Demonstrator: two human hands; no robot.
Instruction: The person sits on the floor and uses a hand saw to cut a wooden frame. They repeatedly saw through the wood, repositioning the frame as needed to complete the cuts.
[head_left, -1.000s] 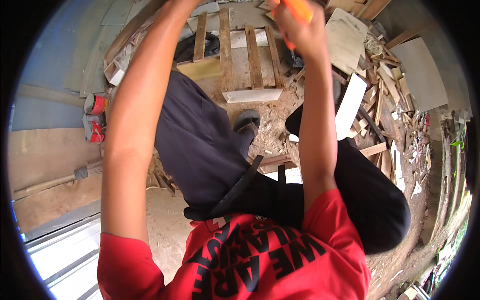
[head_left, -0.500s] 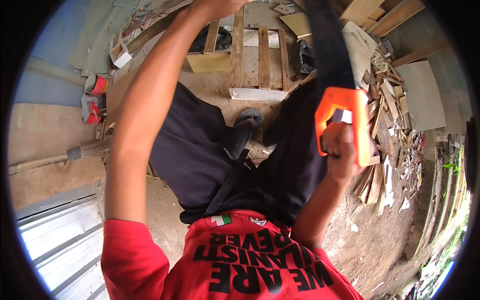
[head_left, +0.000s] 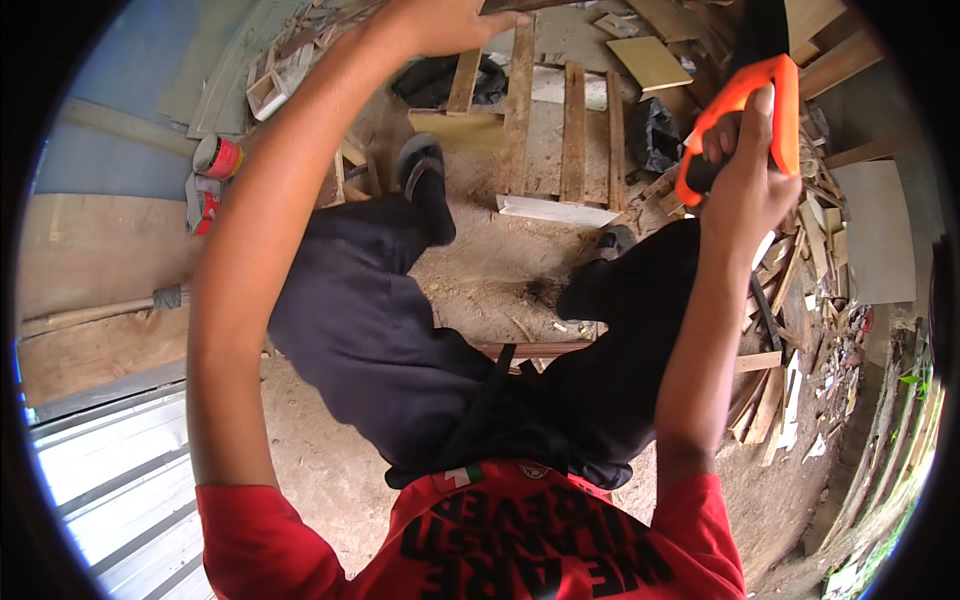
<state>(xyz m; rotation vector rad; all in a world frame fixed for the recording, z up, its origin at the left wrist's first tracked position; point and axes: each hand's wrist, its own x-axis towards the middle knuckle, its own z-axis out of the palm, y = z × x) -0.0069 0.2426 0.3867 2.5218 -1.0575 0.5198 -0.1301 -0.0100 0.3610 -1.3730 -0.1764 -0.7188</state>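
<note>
My right hand (head_left: pixel 738 165) is wrapped round the orange handle of a handsaw (head_left: pixel 783 120) at the upper right. The saw's dark blade (head_left: pixel 764 35) runs away from me to the top edge of the view. My left hand (head_left: pixel 440 25) is at the top centre, partly cut off by the picture's edge. Its thumb lies along a dark wooden board (head_left: pixel 545 4), which shows only as a narrow strip, and its fingers seem closed on it. Most of that board is out of view.
A slatted wooden frame (head_left: pixel 573 130) lies on the dirt floor ahead. Scrap wood (head_left: pixel 770 395) is heaped along the right. Red-and-white cans (head_left: pixel 217 157) and a broom (head_left: pixel 95 314) are at left. A dark plastic bag (head_left: pixel 655 135) sits beside the frame.
My right hand has moved forward and to the right with the handsaw. My legs have spread, with the left foot shifting forward and left. A strip of the board now shows beside my left hand.
</note>
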